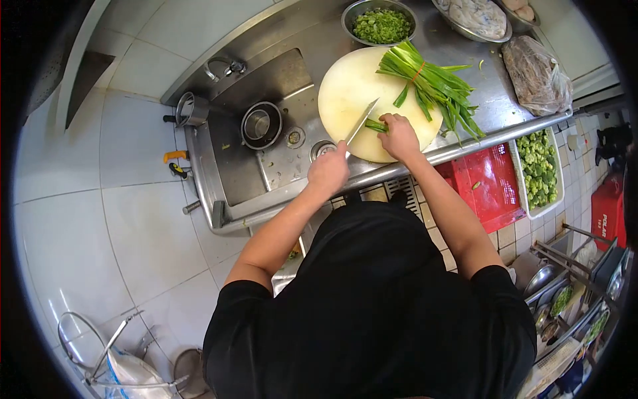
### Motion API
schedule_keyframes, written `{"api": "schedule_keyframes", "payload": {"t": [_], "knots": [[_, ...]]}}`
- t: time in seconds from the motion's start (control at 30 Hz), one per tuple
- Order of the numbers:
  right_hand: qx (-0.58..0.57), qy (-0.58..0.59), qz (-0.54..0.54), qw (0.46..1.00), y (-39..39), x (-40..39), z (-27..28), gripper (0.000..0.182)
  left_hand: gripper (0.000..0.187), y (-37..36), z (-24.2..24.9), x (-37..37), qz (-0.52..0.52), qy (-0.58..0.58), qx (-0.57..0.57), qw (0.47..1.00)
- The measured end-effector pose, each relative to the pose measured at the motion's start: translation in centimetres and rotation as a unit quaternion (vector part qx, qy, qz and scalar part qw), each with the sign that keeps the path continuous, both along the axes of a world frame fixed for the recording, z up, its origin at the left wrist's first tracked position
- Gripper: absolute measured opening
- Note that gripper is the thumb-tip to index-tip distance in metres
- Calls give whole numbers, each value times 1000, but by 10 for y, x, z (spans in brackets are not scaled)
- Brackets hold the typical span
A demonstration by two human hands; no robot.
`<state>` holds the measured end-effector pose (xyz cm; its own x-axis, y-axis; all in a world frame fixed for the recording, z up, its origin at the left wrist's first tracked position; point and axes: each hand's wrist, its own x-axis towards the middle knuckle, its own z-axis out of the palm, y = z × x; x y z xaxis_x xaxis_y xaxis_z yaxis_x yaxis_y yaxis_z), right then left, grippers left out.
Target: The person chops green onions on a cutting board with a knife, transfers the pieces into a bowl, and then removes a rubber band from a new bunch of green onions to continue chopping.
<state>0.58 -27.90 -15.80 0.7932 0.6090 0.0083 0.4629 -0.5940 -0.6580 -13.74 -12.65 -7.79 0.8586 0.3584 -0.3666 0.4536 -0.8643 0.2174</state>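
My left hand (327, 171) is closed round the handle of a knife (363, 124), its blade pointing up and away over a round, pale cutting board (339, 83). Beside the blade, my right hand (400, 138) grips a short bunch of cut green onions (376, 126) against the board; the fingers partly hide it. Further back on the board lies a larger bunch of green onions (413, 70) tied with a red band, its leaves spilling over the right edge. Behind the board, a metal bowl (346, 25) holds chopped greens (382, 26).
A steel sink (229, 166) with a dark pot (274, 137) in it is on the left. At the back right are a bowl (503, 35) of pale food and a plastic bag (537, 76). Below the counter stand a red crate (488, 189) and a white bin (557, 199) of broccoli.
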Motion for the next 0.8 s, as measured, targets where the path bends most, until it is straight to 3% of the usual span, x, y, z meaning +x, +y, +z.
{"api": "schedule_keyframes", "payload": {"t": [0.2,0.33,0.4,0.8], "knots": [[-4,3,-14,1000,11,-23,-8,28,27,35,19,3,-19,-14,-66,998],[16,-37,-76,996,24,-37,11,23,27,60,4,3,-70,13,-66,995],[59,-62,-67,994,31,-32,13,20,28,61,12,9,-98,58,-57,992],[-61,-7,48,997,44,-15,2,19,32,40,30,0,-72,73,-46,994]]}}
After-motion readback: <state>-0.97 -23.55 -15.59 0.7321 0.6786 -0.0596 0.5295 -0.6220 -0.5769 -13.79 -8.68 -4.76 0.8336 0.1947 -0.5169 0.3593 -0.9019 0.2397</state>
